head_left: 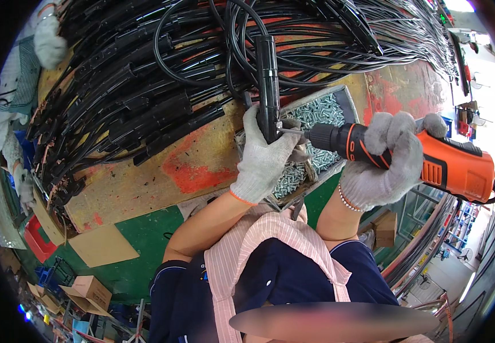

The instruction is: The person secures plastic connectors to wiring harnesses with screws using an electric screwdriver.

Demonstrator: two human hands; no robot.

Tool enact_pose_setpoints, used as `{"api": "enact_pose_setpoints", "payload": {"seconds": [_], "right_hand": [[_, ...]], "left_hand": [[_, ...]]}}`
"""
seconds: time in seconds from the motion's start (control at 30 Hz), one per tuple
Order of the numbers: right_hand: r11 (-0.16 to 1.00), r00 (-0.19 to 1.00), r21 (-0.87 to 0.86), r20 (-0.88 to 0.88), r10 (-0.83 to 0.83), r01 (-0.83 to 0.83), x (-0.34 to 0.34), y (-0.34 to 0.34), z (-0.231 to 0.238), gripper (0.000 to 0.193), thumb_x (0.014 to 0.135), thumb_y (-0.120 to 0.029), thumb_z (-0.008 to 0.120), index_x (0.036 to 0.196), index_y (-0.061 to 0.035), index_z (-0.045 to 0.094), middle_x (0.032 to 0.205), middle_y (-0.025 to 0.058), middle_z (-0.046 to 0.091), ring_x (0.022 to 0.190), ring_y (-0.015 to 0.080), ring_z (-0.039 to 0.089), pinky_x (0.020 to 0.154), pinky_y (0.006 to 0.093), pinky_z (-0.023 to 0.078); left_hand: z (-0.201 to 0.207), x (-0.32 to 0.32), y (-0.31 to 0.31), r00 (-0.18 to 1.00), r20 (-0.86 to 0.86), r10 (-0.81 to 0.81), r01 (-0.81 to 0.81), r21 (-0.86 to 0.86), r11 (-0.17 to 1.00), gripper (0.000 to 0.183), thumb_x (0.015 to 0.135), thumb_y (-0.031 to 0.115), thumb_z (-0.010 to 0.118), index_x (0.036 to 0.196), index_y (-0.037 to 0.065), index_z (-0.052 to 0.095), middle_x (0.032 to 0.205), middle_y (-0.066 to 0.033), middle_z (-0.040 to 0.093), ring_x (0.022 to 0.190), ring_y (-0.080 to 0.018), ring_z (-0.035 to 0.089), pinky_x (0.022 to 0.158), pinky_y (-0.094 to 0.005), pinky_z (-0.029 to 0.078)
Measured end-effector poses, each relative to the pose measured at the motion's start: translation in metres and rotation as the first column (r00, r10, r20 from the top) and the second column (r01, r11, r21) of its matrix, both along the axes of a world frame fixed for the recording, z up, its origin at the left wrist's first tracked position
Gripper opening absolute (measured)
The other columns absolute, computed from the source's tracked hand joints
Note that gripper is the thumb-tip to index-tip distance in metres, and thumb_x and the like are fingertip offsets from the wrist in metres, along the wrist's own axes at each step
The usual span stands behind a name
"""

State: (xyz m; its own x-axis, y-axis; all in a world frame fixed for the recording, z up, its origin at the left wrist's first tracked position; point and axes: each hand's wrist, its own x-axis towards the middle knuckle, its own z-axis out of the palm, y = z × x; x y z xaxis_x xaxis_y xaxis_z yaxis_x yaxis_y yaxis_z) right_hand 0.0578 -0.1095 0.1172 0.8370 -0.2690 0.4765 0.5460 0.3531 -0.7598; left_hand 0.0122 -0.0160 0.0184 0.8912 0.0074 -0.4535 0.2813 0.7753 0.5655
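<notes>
My left hand (263, 157), in a grey-white knit glove, is closed round the lower end of a black plastic tube housing (268, 80) that has a black cable at its far end. My right hand (389, 157), gloved too, wraps round an orange and black electric screwdriver (452, 166). Its bit (292, 131) points left and reaches the side of the housing near my left fingers, where a small bright metal screw seems to sit. Just beyond and under both hands lies a tray (346, 103) of silvery screws (320, 111).
Black cables with similar housings (150, 120) cover much of the worn wooden table (201, 154). At the left, a co-worker's gloved hand (49, 46) shows beside the cables. Cardboard (103, 246), a red bin (38, 240) and an open carton (90, 292) are on the green floor.
</notes>
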Motion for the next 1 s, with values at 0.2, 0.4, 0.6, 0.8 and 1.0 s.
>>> {"api": "enact_pose_setpoints", "payload": {"seconds": [0.2, 0.4, 0.6, 0.8, 1.0], "right_hand": [[0.988, 0.984, -0.056, -0.094, -0.151, 0.146, -0.007, 0.008, 0.007, 0.05, 0.08, 0.009, 0.055, 0.127, 0.0027, 0.037, 0.065, 0.0089, 0.054, 0.049, 0.0166, 0.051, 0.05, 0.0293, 0.047], [0.927, 0.975, 0.304, -0.1, -0.199, 0.22, -0.033, -0.047, 0.012, 0.029, 0.085, -0.004, 0.06, 0.111, -0.0011, 0.047, 0.071, 0.0019, 0.043, 0.057, 0.0099, 0.039, 0.052, 0.0229, 0.034], [0.851, 0.916, 0.398, 0.062, -0.396, 0.341, -0.049, -0.123, 0.014, 0.026, 0.093, -0.008, 0.058, 0.117, -0.0008, 0.047, 0.079, 0.0038, 0.045, 0.069, 0.011, 0.04, 0.062, 0.0229, 0.037], [0.824, 0.919, 0.43, -0.033, -0.393, 0.368, -0.059, -0.145, 0.006, 0.034, 0.092, -0.003, 0.059, 0.124, 0.0003, 0.047, 0.08, 0.005, 0.049, 0.069, 0.0117, 0.045, 0.062, 0.0244, 0.042], [0.77, 0.775, 0.114, -0.186, -0.604, 0.628, -0.071, -0.148, 0.006, 0.037, 0.093, -0.006, 0.055, 0.126, 0.0049, 0.045, 0.082, 0.0072, 0.05, 0.072, 0.0138, 0.049, 0.068, 0.0274, 0.046]], "left_hand": [[-0.001, 0.0, -0.001, 0.999, 0.043, -0.003, 0.001, 0.055, 0.998, 0.07, 0.087, -0.003, 0.061, 0.14, 0.004, 0.015, 0.104, -0.0144, 0.059, 0.075, -0.0216, 0.067, 0.06, -0.0355, 0.062], [0.025, -0.017, -0.002, 0.996, 0.086, 0.014, -0.035, 0.255, 0.966, 0.068, 0.088, 0.002, 0.063, 0.14, 0.007, 0.02, 0.106, -0.0129, 0.059, 0.082, -0.0228, 0.066, 0.067, -0.0397, 0.06], [0.118, 0.014, -0.027, 0.922, 0.372, 0.105, -0.222, 0.287, 0.932, 0.054, 0.089, 0.002, 0.063, 0.13, 0.006, 0.028, 0.101, -0.012, 0.06, 0.078, -0.0221, 0.066, 0.065, -0.0384, 0.059], [0.157, 0.139, -0.081, 0.927, 0.369, 0.063, -0.077, 0.024, 0.997, 0.019, 0.088, 0.01, 0.068, 0.093, -0.005, 0.058, 0.087, -0.0147, 0.063, 0.071, -0.0239, 0.066, 0.062, -0.0399, 0.059], [0.122, 0.232, -0.113, 0.855, 0.162, -0.493, -0.064, 0.976, 0.21, 0.094, 0.079, 0.028, 0.063, 0.147, -0.008, 0.009, 0.09, -0.0285, 0.065, 0.077, -0.0344, 0.069, 0.071, -0.0395, 0.055]]}}
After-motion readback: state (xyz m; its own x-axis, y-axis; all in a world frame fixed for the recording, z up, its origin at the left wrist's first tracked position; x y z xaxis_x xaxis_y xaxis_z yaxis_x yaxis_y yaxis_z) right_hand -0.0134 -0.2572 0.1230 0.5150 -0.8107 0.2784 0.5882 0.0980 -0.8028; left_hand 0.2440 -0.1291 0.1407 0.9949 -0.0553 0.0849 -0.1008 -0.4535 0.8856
